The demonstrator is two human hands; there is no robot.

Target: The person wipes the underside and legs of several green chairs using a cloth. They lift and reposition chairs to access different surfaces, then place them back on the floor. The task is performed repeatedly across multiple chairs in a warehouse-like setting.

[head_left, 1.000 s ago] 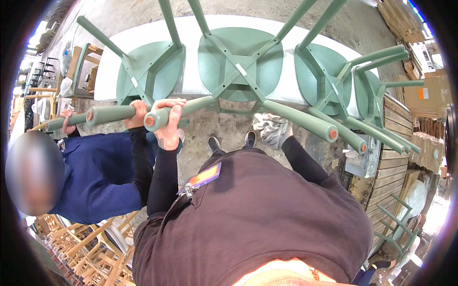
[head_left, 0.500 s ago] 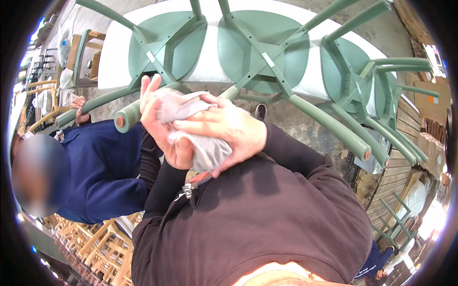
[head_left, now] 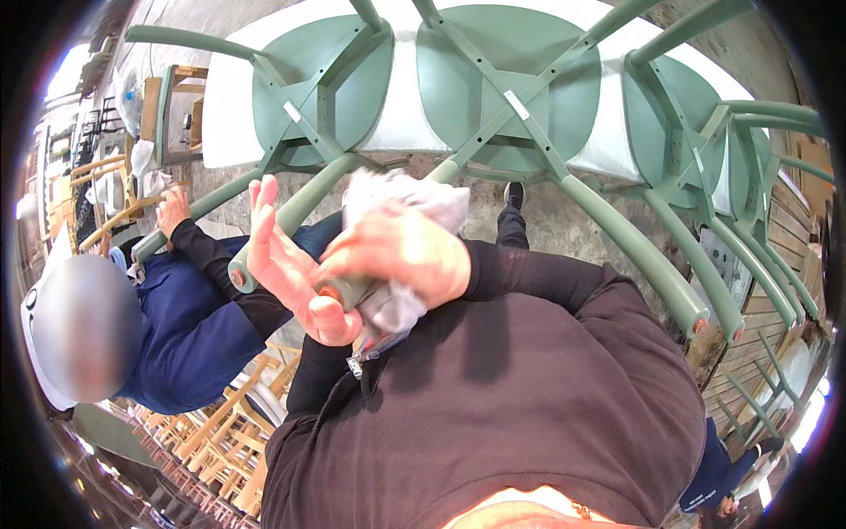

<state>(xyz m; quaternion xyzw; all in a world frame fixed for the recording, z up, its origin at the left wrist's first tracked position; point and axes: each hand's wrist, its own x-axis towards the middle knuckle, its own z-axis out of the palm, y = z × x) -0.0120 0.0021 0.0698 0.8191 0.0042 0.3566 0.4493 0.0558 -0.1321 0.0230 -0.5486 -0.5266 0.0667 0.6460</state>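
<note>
Pale grey cloth [head_left: 405,198] is bunched around a green chair leg [head_left: 352,289] that points toward me. My right hand [head_left: 401,256], somewhat blurred, presses and grips the cloth over this leg. Beside the leg's end, with its brownish tip, my left hand [head_left: 286,264] has its fingers stretched out and its thumb close to the tip. The leg belongs to an upturned green chair [head_left: 564,115] whose round seat rests on a white-covered surface [head_left: 401,115]. Part of the leg is hidden by the cloth and my hands.
A second upturned chair [head_left: 286,53] lies left, more [head_left: 674,97] to the right, their legs jutting toward me. At left a co-worker in a blue top [head_left: 189,326] has a hand [head_left: 174,208] at another leg. Wooden chair frames [head_left: 207,441] stand behind.
The cloth has gone from between my two hands onto the chair leg under my right hand. My left hand has come off the cloth. The co-worker's hand has shifted along the other leg.
</note>
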